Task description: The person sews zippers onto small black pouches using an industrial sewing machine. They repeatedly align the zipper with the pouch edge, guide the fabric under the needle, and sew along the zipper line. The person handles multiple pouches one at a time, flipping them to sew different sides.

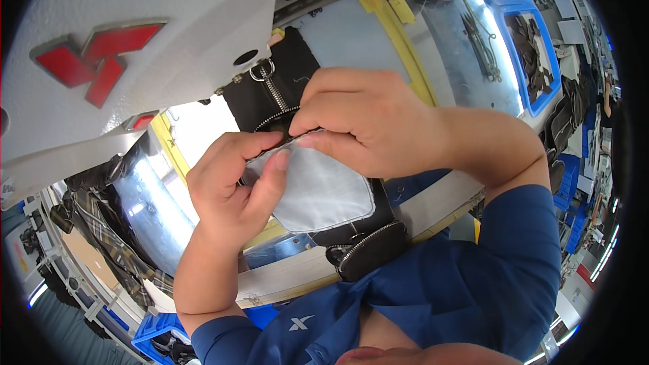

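Observation:
A light grey fabric panel [324,192] with stitched edges lies across black fabric in front of me. My left hand [233,179] pinches its upper left edge between thumb and fingers. Close beside it, my right hand [368,122] is closed on the same upper edge, fingertips curled over it. Beyond the hands runs a black fabric piece [236,98] with a metal zipper [274,93] and a D-ring [262,71]. A black zippered section [372,250] hangs toward my body below the panel. The fingers hide part of the held edge.
A large pale sewing machine body [203,13] with a red emblem looms at upper left. Metal scissors [481,40] lie on the right of the table. Blue trays [556,61] hold parts at far right. Plaid fabric [101,230] hangs at left, above a blue crate [152,331].

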The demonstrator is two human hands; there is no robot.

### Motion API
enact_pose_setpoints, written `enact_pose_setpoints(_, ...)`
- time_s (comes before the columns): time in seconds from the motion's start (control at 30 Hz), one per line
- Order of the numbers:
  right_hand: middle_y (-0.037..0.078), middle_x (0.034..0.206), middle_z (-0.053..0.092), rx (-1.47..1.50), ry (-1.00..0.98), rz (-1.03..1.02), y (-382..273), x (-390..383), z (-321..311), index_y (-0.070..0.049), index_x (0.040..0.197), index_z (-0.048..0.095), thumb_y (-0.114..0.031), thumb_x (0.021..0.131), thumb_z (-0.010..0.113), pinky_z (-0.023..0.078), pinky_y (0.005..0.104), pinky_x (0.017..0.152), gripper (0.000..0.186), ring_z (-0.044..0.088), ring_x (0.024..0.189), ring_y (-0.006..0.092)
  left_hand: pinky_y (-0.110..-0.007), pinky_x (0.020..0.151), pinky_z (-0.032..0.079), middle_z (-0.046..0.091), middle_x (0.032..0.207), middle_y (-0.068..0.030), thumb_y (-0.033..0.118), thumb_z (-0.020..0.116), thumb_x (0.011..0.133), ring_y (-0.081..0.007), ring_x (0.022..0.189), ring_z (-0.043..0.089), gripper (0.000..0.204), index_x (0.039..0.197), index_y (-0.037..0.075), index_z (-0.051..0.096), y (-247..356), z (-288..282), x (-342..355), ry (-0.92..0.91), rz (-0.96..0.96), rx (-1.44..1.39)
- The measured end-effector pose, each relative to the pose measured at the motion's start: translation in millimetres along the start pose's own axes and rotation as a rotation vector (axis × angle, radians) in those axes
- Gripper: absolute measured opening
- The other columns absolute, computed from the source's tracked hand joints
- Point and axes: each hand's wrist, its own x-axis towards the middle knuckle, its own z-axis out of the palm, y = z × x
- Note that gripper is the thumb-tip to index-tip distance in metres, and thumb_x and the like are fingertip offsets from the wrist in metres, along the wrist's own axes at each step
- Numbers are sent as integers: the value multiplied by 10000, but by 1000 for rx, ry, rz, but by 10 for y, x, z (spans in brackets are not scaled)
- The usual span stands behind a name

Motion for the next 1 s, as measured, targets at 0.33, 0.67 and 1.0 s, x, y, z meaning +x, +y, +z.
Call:
enact_pose_setpoints(0.33, 78, 968, 701, -40, -13, -36, -7, -1, 3, -72, 997, 770, -55, 863, 823, 545, 344, 611, 145, 685, 734, 244, -270, 608, 486, 733, 848, -100, 13, 834, 851, -171, 680, 650, 151, 984, -14, 770, 8, 9, -8, 6, -12, 0)
enact_pose_setpoints(0.67, 85, 966, 702, 94, -22, 31, -4, 0, 13, -53, 1009, 768, -92, 908, 797, 531, 336, 603, 113, 675, 733, 236, -286, 604, 485, 727, 822, -94, 15, 805, 868, -183, 672, 638, 97, 951, 1, 758, 31, 6, 1, -6, -24, 11)
enact_pose_setpoints(1.0, 100, 841, 667, 127, -81, 139, -20, 43, 32, -50, 867, 708, -122, 899, 725, 543, 445, 669, 81, 672, 745, 345, -291, 633, 487, 732, 830, -95, 17, 779, 888, -171, 697, 632, 80, 959, -11, 755, 49, -3, 9, -48, -122, -59)
